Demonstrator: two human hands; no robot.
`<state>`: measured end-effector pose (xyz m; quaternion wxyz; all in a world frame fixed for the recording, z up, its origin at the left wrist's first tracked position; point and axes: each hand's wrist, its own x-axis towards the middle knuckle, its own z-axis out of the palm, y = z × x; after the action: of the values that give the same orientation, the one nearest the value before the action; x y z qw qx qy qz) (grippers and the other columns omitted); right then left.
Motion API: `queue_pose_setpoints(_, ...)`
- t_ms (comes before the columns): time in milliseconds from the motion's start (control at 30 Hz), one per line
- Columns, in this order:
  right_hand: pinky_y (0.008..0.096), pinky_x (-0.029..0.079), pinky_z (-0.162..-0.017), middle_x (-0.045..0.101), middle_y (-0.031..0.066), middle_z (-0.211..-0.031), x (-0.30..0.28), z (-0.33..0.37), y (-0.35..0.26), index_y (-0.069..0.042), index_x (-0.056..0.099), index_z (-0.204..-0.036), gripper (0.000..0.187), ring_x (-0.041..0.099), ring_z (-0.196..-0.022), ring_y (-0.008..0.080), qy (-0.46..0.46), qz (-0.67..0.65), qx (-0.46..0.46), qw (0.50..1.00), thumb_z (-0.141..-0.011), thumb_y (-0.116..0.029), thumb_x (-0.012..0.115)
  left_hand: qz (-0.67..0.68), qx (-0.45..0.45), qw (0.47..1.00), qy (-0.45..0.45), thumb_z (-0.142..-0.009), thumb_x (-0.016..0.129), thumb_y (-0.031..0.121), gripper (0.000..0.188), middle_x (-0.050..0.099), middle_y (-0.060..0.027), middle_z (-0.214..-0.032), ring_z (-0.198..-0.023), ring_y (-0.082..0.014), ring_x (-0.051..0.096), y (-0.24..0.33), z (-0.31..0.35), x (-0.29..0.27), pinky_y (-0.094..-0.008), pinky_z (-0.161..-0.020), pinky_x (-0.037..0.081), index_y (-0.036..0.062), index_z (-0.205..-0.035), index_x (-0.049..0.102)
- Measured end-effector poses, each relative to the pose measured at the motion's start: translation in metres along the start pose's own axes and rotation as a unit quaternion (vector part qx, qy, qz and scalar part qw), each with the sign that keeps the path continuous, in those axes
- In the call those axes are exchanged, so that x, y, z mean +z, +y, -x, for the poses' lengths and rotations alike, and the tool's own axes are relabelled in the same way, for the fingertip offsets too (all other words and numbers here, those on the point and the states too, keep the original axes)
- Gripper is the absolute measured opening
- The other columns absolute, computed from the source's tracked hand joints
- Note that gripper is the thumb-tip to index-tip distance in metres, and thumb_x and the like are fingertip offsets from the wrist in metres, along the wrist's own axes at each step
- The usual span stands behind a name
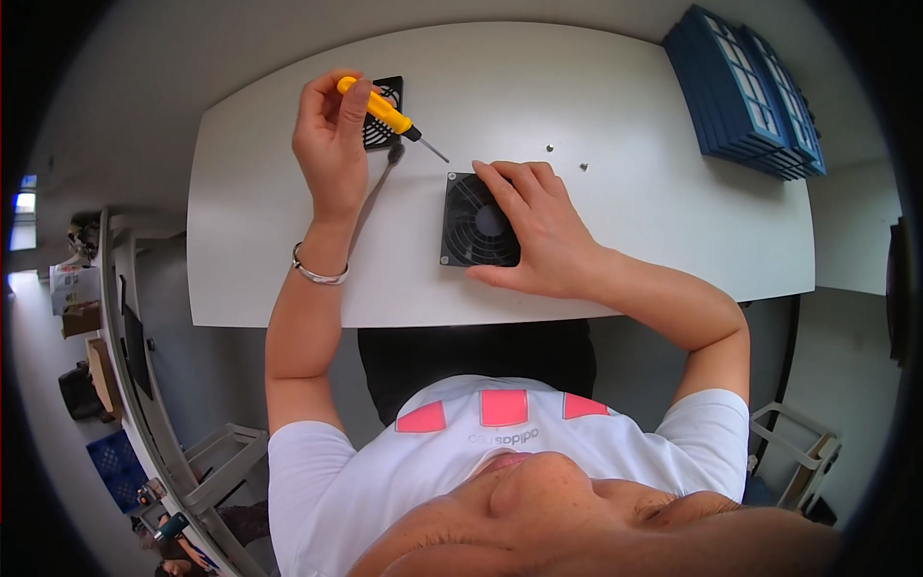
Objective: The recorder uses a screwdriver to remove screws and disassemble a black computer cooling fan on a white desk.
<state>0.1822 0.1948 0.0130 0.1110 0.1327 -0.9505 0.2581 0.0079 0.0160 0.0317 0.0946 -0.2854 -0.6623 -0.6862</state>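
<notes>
Left fingers (355, 104): grasping the screwdriver (388, 114), tip near the fan's (467, 231) corner
Right fingers (502, 188): spread, grasping the fan
Fan: on the table (673, 245), beside the right palm
Screws (584, 167): two, beyond it

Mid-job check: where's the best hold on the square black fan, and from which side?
Probably the outer edges of the fan, approached from the right, spanning far edge to near edge as the right hand does. It lies flat with straight sides to brace, and this leaves both left corners clear for the screwdriver in the left hand.
</notes>
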Motion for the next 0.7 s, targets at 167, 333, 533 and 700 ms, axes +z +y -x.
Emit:
queue_pose_setpoints(167, 0.0466, 0.038, -0.1, 0.045, 0.0206, -0.134, -0.001, 0.002, 0.002, 0.004, 0.037, -0.145, 0.101, 0.042, -0.12, 0.0366, -0.002, 0.004, 0.004, 1.0, -0.07, -0.046, 0.082, -0.003, 0.0, 1.0, 0.021, -0.102, 0.059, 0.03, 0.031, 0.067, -0.0087, -0.094, -0.089, -0.017, 0.067, 0.016, 0.0, 0.0, -0.0276, -0.086, 0.052, 0.0011, -0.114, 0.058)
queue_pose_setpoints(333, 0.0462, 0.038, -0.1, 0.046, 0.0207, -0.133, -0.001, -0.001, 0.0, 0.005, 0.037, -0.145, 0.101, 0.042, -0.119, 0.0365, 0.006, -0.001, -0.007, 1.0, -0.07, -0.046, 0.082, 0.02, 0.008, 1.0, -0.013, -0.098, 0.065, 0.025, 0.028, 0.065, -0.0065, -0.096, -0.092, -0.0137, 0.067, 0.012, 0.003, 0.001, -0.0255, -0.084, 0.053, 0.001, -0.111, 0.059)
queue_pose_setpoints(533, 0.0462, 0.038, -0.1, 0.046, 0.0207, -0.133, -0.002, 0.0, 0.001, 0.005, 0.038, -0.144, 0.1, 0.042, -0.118, 0.0368, 0.005, 0.001, -0.004, 1.0, -0.07, -0.046, 0.082, -0.007, 0.035, 0.999, -0.035, -0.097, 0.066, 0.021, 0.025, 0.065, -0.0068, -0.097, -0.09, -0.0138, 0.068, 0.011, 0.006, 0.001, -0.0251, -0.083, 0.055, 0.0012, -0.111, 0.059)
queue_pose_setpoints(700, 0.0467, 0.038, -0.101, 0.046, 0.021, -0.133, -0.001, 0.0, 0.002, 0.005, 0.038, -0.144, 0.1, 0.042, -0.118, 0.037, 0.0, -0.002, 0.001, 1.0, -0.07, -0.047, 0.081, 0.004, 0.049, 0.998, -0.041, -0.097, 0.067, 0.022, 0.026, 0.066, -0.0072, -0.098, -0.087, -0.0153, 0.07, 0.021, 0.007, 0.002, -0.0266, -0.081, 0.057, 0.0015, -0.111, 0.059)
